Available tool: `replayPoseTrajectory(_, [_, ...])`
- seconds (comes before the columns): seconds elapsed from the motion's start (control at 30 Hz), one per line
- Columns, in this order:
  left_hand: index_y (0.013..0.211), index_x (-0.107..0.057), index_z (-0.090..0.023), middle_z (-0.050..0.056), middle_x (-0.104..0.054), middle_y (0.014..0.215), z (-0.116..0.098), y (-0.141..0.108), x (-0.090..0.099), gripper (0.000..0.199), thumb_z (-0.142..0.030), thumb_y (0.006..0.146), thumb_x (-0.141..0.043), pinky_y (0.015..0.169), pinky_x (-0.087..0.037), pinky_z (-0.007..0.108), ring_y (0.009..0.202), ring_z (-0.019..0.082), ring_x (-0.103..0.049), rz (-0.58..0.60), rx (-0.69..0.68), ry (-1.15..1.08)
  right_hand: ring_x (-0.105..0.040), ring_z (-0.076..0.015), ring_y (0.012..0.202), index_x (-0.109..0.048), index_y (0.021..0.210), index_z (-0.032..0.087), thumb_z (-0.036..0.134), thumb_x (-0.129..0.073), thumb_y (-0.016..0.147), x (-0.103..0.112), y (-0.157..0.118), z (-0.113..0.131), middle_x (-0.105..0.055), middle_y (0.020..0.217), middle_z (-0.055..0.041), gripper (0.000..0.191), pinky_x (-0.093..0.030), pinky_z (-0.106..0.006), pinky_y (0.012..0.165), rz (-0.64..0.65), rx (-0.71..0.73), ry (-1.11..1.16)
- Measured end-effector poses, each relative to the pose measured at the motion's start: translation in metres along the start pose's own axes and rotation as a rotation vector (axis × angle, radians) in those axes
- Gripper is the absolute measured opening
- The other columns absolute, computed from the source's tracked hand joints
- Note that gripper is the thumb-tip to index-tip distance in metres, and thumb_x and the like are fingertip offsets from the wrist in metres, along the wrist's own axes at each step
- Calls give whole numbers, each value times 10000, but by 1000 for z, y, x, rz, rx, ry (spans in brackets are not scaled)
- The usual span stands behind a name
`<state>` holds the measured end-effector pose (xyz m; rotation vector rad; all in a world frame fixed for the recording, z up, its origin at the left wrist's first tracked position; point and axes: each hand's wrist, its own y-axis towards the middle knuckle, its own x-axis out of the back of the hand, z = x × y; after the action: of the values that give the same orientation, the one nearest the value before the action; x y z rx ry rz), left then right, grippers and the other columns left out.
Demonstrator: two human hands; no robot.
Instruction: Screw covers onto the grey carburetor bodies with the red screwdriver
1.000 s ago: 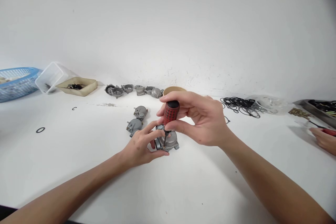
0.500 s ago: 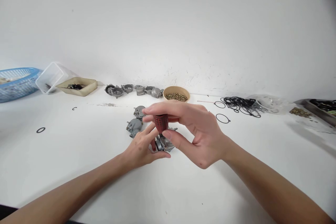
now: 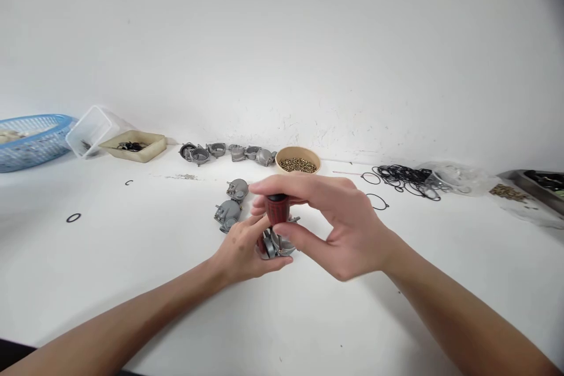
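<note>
My left hand (image 3: 241, 248) grips a grey metal carburetor (image 3: 284, 244) low over the white table, its fingers around the near and left sides. Above it, my right hand (image 3: 328, 217) has thumb and fingers closed on the red handle of a screwdriver (image 3: 278, 210). The screwdriver stands upright, with its thin shaft reaching down to the carburetor; the tip's exact contact is hard to see. Just beyond my left hand sit two more grey carburetors (image 3: 228, 212). My hands hide part of the held one.
Along the wall stand grey metal bowl castings (image 3: 200, 155), a round tub (image 3: 298, 150) of brassy screws, and a pile of black rubber rings (image 3: 403, 179). At left are a blue basket (image 3: 39, 150), a clear box (image 3: 90, 129) and a yellowish tray (image 3: 152, 150). A metal tray (image 3: 540, 191) is far right.
The right fingers have shifted around the screwdriver handle, showing its black top end. The whole view has slid slightly; the left hand keeps its hold on the carburetor.
</note>
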<state>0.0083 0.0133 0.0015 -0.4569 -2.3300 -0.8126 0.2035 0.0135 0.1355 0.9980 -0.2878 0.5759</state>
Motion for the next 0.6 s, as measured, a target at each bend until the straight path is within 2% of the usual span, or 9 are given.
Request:
replayPoseTrajectory(0.1, [1389, -544, -269, 51, -669, 1130, -5, 2, 4, 621, -392, 833, -793, 543, -574, 285, 564, 135, -607, 15, 23, -78, -661, -172, 856, -654, 1281, 298, 188, -711, 914, 0, 2, -4, -681, 953, -23, 387, -619, -365, 831, -83, 2, -88])
replayPoseTrajectory(0.17, [1376, -561, -272, 39, -678, 1103, -6, 2, 5, 608, -364, 822, -795, 538, -563, 280, 562, 133, -606, 23, 32, -106, -654, -176, 840, -669, 1249, 303, 217, -742, 894, 1, 3, -6, -661, 922, -17, 372, -618, -373, 824, -113, 23, -119])
replayPoseTrajectory(0.23, [1375, -568, -270, 48, -682, 1115, -3, 1, 4, 604, -351, 818, -788, 578, -576, 301, 595, 148, -624, 0, 9, -107, -662, -186, 881, -641, 1298, 294, 200, -699, 913, 3, 2, -5, -668, 956, -27, 401, -620, -386, 845, -70, 23, -98])
replayPoseTrajectory(0.37, [1388, -564, -286, 83, -640, 1274, 6, -2, 0, 619, -349, 813, -784, 595, -576, 315, 646, 158, -648, -39, -31, -89, -682, -180, 968, -545, 1420, 284, 118, -575, 955, 8, -1, 1, -700, 1106, -47, 495, -623, -370, 877, 48, -48, -8])
replayPoseTrajectory(0.53, [1350, -564, -266, 62, -663, 1168, 3, 0, 2, 579, -371, 822, -777, 589, -588, 295, 657, 167, -654, 26, 22, -110, -675, -170, 864, -633, 1286, 278, 238, -731, 917, 9, 1, -2, -696, 910, -12, 385, -613, -346, 828, -44, -6, -151])
replayPoseTrajectory(0.6, [1367, -549, -257, 71, -662, 1154, 1, 1, 3, 589, -383, 835, -767, 611, -602, 309, 666, 177, -660, 33, 15, -89, -678, -181, 897, -620, 1303, 262, 272, -724, 926, 10, 2, -3, -693, 932, -27, 392, -608, -363, 844, -39, 27, -184])
